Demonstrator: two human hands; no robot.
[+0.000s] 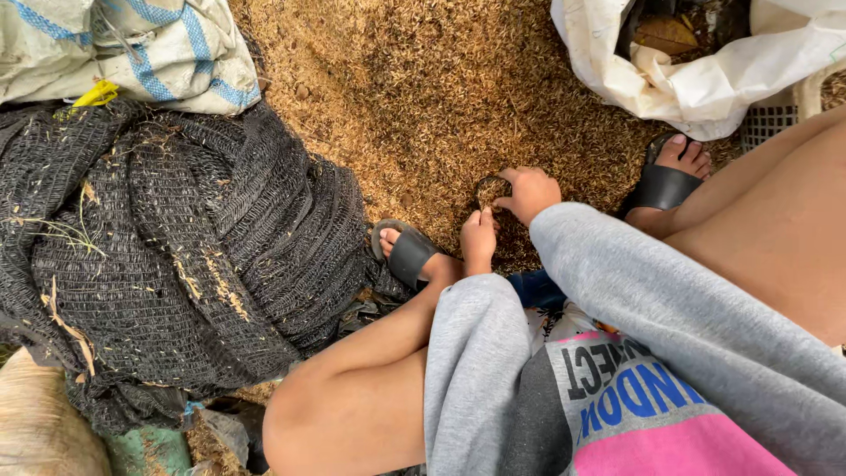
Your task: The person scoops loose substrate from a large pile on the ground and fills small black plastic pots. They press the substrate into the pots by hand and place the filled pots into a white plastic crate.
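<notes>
A wide spread of golden-brown rice husk covers the ground and serves as the landmark here. Against its left edge lies a big heap of black mesh netting, folded in thick rolls and flecked with straw. Above the netting, at the husk's upper-left edge, sits a white woven sack with blue stripes. At the husk's upper-right edge a white plastic bag gapes open, with dry leaves inside.

The person crouches at the near edge of the husk, grey sleeves reaching down between bare knees. 2 feet in black slide sandals stand on the husk, the left sandal just beside the netting, the right sandal below the white bag.

The right hand rests on the husk between the 2 feet, its grip curled closed around a small dark scoop-like cup, possibly filled with husk. The left hand sits just below it, fingers bent down into the husk; whether that grip has hold of anything I cannot tell.
</notes>
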